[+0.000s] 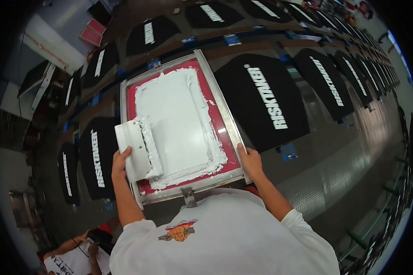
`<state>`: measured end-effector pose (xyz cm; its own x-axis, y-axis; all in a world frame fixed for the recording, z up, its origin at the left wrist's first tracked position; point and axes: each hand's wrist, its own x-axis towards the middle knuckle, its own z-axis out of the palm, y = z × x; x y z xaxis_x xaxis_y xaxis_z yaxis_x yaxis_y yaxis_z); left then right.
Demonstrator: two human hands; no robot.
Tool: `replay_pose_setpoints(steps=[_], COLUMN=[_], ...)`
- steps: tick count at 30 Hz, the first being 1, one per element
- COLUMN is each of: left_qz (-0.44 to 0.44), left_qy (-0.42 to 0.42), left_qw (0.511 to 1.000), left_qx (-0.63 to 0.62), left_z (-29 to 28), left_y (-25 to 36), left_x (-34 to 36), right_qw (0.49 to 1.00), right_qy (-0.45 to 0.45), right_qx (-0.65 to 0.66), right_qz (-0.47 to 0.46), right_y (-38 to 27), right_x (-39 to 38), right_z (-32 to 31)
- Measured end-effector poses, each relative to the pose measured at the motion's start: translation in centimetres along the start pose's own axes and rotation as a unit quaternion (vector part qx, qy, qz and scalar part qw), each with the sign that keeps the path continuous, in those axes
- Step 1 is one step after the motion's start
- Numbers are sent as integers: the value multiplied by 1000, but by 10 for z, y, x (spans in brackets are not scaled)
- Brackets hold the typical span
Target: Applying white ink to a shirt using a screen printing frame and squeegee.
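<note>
A screen printing frame [219,98] with metal sides and a red border lies before me, tilted a little. Thick white ink [176,114] covers most of its mesh, heaped into ridges round the edges. On the frame's left side rests a wide pale squeegee [132,146], white ink along its right edge. My left hand [120,164] is closed at the squeegee's outer edge and the frame's left side, thumb on top; its other fingers are hidden. My right hand [251,162] grips the frame's right side near the lower corner, thumb on top and fingers mostly out of sight.
Black garment panels with white lettering lie in long rows, one panel [266,98] just right of the frame and another [98,156] to its left. A blue rail [165,59] runs beyond the frame. At the lower left another person [78,254] holds a dark object.
</note>
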<state>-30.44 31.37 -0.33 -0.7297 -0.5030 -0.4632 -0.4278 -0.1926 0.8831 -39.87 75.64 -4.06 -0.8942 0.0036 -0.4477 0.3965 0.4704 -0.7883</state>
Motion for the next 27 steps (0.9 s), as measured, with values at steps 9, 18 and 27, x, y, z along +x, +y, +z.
replay_pose_setpoints(steps=[9, 18, 27], left_qz=[24, 2, -2], left_qy=[-44, -39, -17], left_qw=[999, 998, 998], left_qx=[-19, -44, -55], left_z=[230, 366, 374], left_y=[21, 11, 5], left_x=[-11, -15, -3], right_qw=[995, 999, 1000], right_qy=[55, 48, 6], right_qx=[80, 10, 23], right_qz=[-29, 2, 9], right_y=[59, 67, 99], right_x=[80, 134, 194], right_z=[-205, -322, -312])
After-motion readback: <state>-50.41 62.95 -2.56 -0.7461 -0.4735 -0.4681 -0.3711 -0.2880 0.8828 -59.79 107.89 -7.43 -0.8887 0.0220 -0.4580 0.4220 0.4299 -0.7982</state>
